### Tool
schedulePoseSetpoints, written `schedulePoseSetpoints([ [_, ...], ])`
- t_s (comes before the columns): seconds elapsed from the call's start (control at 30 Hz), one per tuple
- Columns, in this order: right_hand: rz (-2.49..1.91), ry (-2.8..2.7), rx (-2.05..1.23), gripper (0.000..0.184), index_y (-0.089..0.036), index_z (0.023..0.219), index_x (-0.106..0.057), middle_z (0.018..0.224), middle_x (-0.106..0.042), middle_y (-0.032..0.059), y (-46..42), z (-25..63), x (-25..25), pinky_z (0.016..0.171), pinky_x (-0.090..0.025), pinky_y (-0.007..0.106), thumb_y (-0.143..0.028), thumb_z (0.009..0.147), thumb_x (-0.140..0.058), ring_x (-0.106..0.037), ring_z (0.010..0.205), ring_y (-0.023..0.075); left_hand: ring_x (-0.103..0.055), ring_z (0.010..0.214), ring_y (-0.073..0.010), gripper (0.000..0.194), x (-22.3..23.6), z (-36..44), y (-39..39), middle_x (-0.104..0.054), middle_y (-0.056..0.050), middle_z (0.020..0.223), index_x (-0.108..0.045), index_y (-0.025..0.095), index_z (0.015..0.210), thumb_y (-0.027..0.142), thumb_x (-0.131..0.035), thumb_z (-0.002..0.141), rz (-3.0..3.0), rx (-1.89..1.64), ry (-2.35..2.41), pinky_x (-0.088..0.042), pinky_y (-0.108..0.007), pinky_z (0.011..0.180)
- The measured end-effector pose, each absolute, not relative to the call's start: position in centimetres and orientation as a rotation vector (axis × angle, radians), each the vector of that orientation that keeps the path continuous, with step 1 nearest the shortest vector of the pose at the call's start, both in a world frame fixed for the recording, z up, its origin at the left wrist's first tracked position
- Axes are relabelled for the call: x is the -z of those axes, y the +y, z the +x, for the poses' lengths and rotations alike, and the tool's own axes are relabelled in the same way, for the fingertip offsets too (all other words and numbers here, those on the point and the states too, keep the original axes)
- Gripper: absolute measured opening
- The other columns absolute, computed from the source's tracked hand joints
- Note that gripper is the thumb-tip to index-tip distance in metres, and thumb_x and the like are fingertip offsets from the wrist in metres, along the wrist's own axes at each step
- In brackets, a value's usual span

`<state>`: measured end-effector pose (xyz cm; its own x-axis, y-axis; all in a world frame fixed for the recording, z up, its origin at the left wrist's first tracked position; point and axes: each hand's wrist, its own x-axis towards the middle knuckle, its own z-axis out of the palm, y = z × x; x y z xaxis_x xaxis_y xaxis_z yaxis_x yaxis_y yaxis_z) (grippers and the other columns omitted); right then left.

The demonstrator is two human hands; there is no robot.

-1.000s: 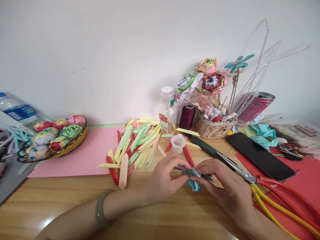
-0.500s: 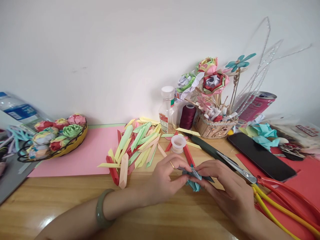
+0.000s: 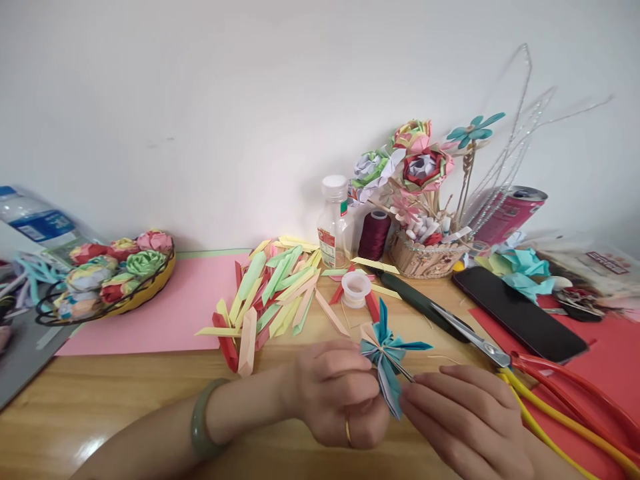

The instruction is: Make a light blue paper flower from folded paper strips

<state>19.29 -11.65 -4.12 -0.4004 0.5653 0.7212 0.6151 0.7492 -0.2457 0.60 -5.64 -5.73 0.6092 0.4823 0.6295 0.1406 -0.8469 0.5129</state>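
A blue folded-paper flower is held up between my two hands, its pointed petals fanned out from a gathered centre. My left hand, with a ring and a green bangle, has its fingers curled and pinches the flower's left side. At the lower right petals is my right hand, fingers together, closed on the paper's edge. Both thumbs are mostly hidden. Just behind the flower stands a small white spool. Loose folded paper strips in green, yellow, red and peach lie beyond my left hand.
Red-and-yellow-handled scissors rest by a dark green-handled tool and a phone on the right. A bottle, a maroon thread cone and a flower basket line the wall. Paper flowers fill a yellow basket at left.
The blue paper, bunched between my fingertips before, is now turned and spread so its petals and centre show. My left hand has rolled over with fingers curled; my right hand moved slightly right and down.
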Motion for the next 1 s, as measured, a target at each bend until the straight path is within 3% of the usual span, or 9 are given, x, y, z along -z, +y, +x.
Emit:
schedulePoseSetpoints([
  [0.1,-0.831,-2.122,0.221,0.028,-0.032,0.098,-0.063,0.078,-0.073,-0.0028,-11.7,19.4,4.3,0.067,-0.051,0.032,-0.016,0.09,-0.042,-0.067,0.072,0.016,-0.055,0.058,-0.0125,0.018,4.7,0.1,-5.6,-0.068,0.005,0.065,-0.057,0.029,0.057,0.013,-0.056,0.065,2.785,-1.099,0.225,-0.054,-0.026,0.068],
  [0.17,-0.808,-2.145,0.253,0.029,-0.031,0.097,-0.062,0.078,-0.073,-0.0019,-11.4,19.6,4.3,0.064,-0.05,0.032,-0.017,0.091,-0.039,-0.066,0.071,0.0162,-0.056,0.064,-0.0123,0.017,4.3,-0.2,-5.6,-0.07,0.005,0.073,-0.058,0.027,0.061,0.012,-0.055,0.068,2.951,-1.381,0.131,-0.052,-0.027,0.076],
  [0.27,-0.775,-2.177,0.218,0.03,-0.027,0.097,-0.061,0.083,-0.072,0.002,-10.5,19.9,4.3,0.062,-0.049,0.033,-0.015,0.091,-0.034,-0.065,0.076,0.0177,-0.058,0.078,-0.0138,0.018,4.3,-0.3,-5.5,-0.07,0.002,0.083,-0.061,0.025,0.075,0.011,-0.05,0.076,2.959,-1.525,0.277,-0.047,-0.028,0.085],
  [0.37,-0.755,-2.193,0.106,0.021,-0.024,0.093,-0.058,0.083,-0.069,0.004,-9.1,19.8,4.2,0.062,-0.048,0.031,-0.012,0.087,-0.042,-0.062,0.074,0.0174,-0.056,0.081,-0.0149,0.02,4.3,0.3,-5.0,-0.069,-0.001,0.08,-0.062,0.023,0.086,0.011,-0.045,0.081,2.695,-1.376,0.506,-0.047,-0.026,0.077],
  [0.5,-0.953,-2.075,-0.389,0.009,-0.021,0.076,-0.052,0.069,-0.062,-0.0002,-7.5,19.1,3.6,0.055,-0.047,0.024,-0.018,0.079,-0.061,-0.056,0.062,0.0126,-0.053,0.077,-0.0161,0.011,4.2,1.0,-4.1,-0.065,-0.005,0.072,-0.061,0.018,0.076,0.021,-0.053,0.082,2.3,-1.203,0.562,-0.046,-0.03,0.073],
  [0.63,-1.124,-1.888,-1.134,0.012,-0.019,0.076,-0.053,0.067,-0.057,-0.0017,-6.7,19.0,3.2,0.055,-0.046,0.022,-0.029,0.079,-0.059,-0.054,0.061,0.0112,-0.052,0.079,-0.0159,0.012,4.3,1.1,-3.8,-0.062,-0.004,0.071,-0.059,0.016,0.068,0.026,-0.064,0.075,1.955,-1.012,0.713,-0.045,-0.031,0.074],
  [0.73,-1.125,-1.708,-1.476,0.015,-0.018,0.079,-0.053,0.07,-0.057,-0.0012,-6.2,19.3,3.5,0.056,-0.044,0.023,-0.032,0.078,-0.057,-0.054,0.062,0.011,-0.054,0.077,-0.0139,0.012,4.4,1.1,-4.0,-0.057,-0.003,0.077,-0.059,0.016,0.068,0.026,-0.064,0.073,1.743,-0.9,0.83,-0.046,-0.028,0.072],
  [1.0,-1.199,-1.637,-1.468,0.018,-0.017,0.075,-0.056,0.068,-0.055,-0.0019,-6.2,19.3,3.8,0.058,-0.043,0.024,-0.036,0.076,-0.059,-0.052,0.063,0.0112,-0.055,0.074,-0.0114,0.014,4.3,1.1,-3.7,-0.058,-0.001,0.077,-0.058,0.015,0.074,0.023,-0.068,0.068,1.463,-0.71,0.865,-0.045,-0.025,0.071],
])
